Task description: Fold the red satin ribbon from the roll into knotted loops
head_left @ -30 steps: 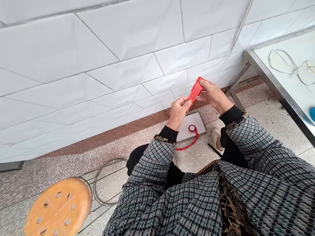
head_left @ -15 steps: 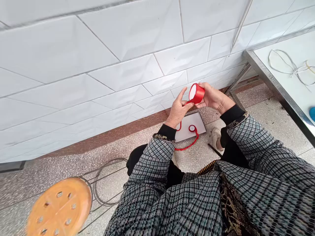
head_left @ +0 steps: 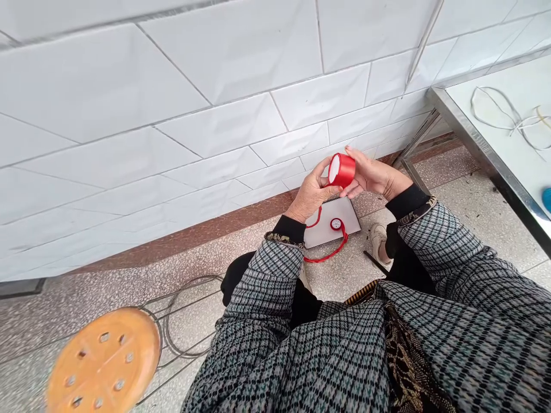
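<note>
A roll of red satin ribbon with a white side face is held up in front of me. My left hand grips it from the left, fingers and thumb closed at its edge. Around its right side my right hand is loosened, thumb raised by the upper edge and fingers stretched out beneath; whether they touch the roll I cannot tell. Red ribbon hangs behind my left wrist. Below, a smaller red ribbon spool lies on a white flat box or board, and a strand of red ribbon loops off its front edge.
An orange round stool with holes in its seat stands at the lower left, beside thin dark wire loops. To the right is a metal-edged table with white cord. A white tiled wall rises ahead.
My left hand's raised fingers have closed onto the ribbon roll. My right hand has loosened from it, its fingers opening. The roll has shifted slightly left and down.
</note>
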### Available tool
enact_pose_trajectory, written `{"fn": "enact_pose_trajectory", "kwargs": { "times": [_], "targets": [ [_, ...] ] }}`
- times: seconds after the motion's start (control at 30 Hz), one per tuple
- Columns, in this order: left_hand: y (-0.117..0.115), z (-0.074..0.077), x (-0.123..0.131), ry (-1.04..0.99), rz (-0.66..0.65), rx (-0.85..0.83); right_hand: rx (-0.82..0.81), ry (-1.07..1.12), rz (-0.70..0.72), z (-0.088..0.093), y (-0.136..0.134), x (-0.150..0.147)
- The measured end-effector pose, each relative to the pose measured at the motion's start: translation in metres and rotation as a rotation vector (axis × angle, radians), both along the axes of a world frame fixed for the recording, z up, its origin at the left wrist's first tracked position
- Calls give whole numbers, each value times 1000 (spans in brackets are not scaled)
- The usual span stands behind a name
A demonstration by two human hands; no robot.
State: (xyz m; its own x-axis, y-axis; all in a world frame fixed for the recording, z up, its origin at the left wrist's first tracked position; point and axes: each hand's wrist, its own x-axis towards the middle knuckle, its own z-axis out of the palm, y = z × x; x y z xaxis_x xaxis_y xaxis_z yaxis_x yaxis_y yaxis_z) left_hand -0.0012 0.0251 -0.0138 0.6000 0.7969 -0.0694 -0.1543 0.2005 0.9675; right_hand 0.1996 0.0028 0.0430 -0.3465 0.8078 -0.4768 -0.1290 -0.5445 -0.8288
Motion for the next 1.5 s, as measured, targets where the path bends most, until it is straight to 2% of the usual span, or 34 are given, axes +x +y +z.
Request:
{"fn": "enact_pose_trajectory", "kwargs": {
  "times": [0.13, 0.27, 0.43, 0.57, 0.7, 0.87, 1.0, 1.1, 1.33, 1.5],
  "targets": [
    [2, -1, 0, -35, 46, -61, 229, 5, -106, 2, -5, 5],
    [3, 0, 2, -17, 75, -81, 291, 15, -92, -1, -6, 4],
    [4, 1, 4, -35, 102, -100, 269, 16, -159, -9, -5, -7],
    [4, 1, 6, -70, 125, -93, 245, -5, -214, -6, -6, -16],
    [-2, 1, 10, -47, 157, -76, 154, -53, -344, -1, -1, -20],
    [-14, 3, 18, 58, 287, 22, 37, -16, -508, -3, 11, -10],
    [-15, 5, 19, 142, 255, 105, -42, 70, -441, -4, 12, -5],
    [-12, 4, 17, 145, 231, 74, -64, 118, -351, -1, 9, -5],
    [-7, 4, 10, 131, 266, 82, -74, 115, -223, -3, 8, -3],
    [-5, 13, 1, 114, 72, 46, -144, 71, -125, -2, 3, -8]
  ]
}}
